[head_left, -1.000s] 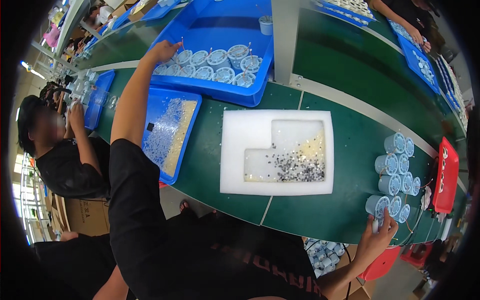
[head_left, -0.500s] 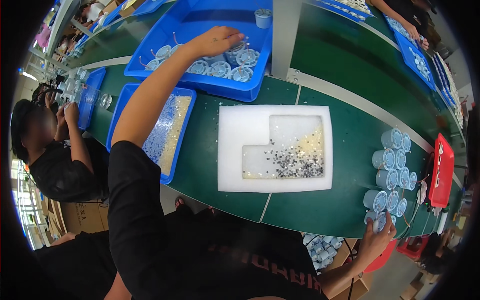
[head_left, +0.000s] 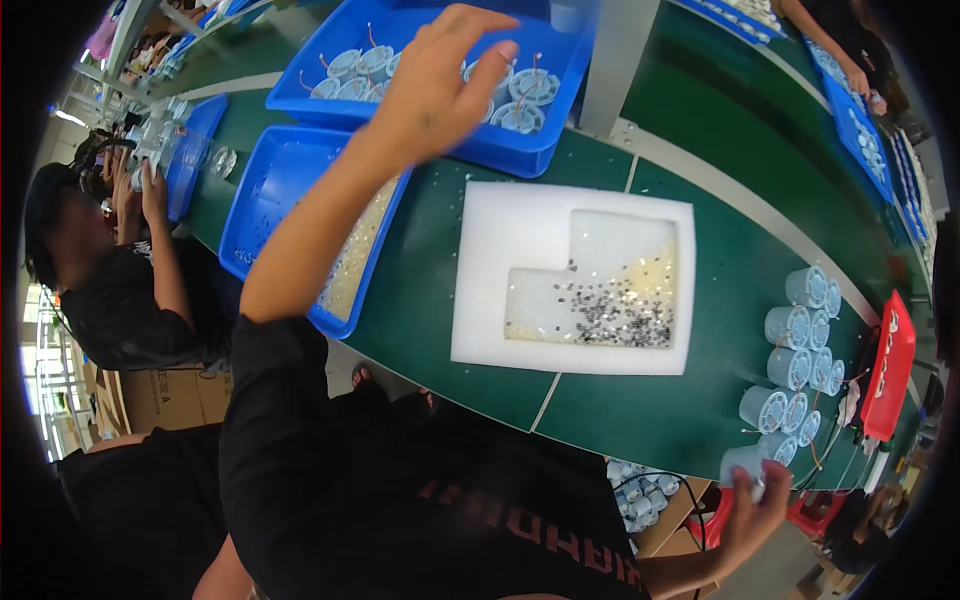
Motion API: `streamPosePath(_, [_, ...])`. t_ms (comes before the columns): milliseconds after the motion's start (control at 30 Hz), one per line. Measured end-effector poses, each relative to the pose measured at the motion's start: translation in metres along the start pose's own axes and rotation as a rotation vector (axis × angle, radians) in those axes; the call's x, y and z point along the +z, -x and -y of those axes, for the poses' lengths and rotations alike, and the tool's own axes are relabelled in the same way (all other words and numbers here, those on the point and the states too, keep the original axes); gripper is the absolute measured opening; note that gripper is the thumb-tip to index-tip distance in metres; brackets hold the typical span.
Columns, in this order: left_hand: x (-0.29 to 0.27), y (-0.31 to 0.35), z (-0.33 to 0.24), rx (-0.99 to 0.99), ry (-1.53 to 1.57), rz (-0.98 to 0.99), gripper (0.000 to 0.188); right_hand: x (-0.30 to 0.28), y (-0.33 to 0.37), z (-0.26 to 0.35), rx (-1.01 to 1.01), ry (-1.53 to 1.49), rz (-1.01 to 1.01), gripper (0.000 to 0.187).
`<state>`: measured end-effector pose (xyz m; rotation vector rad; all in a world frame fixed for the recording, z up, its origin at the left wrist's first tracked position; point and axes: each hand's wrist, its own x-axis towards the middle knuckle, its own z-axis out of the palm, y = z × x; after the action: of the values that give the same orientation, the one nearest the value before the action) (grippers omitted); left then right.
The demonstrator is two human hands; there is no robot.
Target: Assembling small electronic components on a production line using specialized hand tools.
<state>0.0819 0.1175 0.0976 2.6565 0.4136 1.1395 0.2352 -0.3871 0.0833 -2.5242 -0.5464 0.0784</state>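
My left hand [head_left: 440, 95] is above the large blue bin [head_left: 548, 158], its thumb and fingers apart with nothing visible between them. Pale blue round cups [head_left: 519, 117] with thin reddish wires lie in that bin, partly hidden behind my hand. At the lower right, my right hand [head_left: 757, 510] grips a pale blue cup [head_left: 742, 462] near the table's front edge. Just beyond it stand rows of similar cups [head_left: 789, 368], several with wires sticking out. The middle of the table carries a white foam tray [head_left: 484, 280], its recess scattered with small dark and cream pieces.
A smaller blue tray [head_left: 262, 190] of small cream and dark pieces sits at the left, partly behind my forearm. A red tray [head_left: 888, 368] lies at the far right. A metal post [head_left: 617, 70] rises behind the table. Another person [head_left: 120, 290] works at left.
My left hand has lifted off the cups in the bin, its fingers now spread. My right hand has drawn a cup toward the near edge, away from the rows. The view has shifted slightly.
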Motion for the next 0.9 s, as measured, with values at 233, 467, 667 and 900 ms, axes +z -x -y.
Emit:
streamPosePath(233, [0.021,0.075,-0.147,-0.504,1.315,0.333,0.077,0.087,-0.045,0.144,-0.37,-0.954,0.143,0.056])
streamPosePath(467, [0.04,0.098,-0.104,-0.806,1.369,-0.281,0.057,0.112,-0.062,0.166,-0.394,-0.832,0.656,0.062])
streamPosePath(667, [0.04,0.114,-0.083,-0.727,1.548,-0.396,0.061,0.14,-0.088,0.153,-0.285,-1.246,0.82,0.06])
streamPosePath(900, [0.041,0.129,-0.075,-0.838,1.915,-0.374,0.07,0.162,-0.105,0.134,-0.444,-0.976,0.426,0.031])
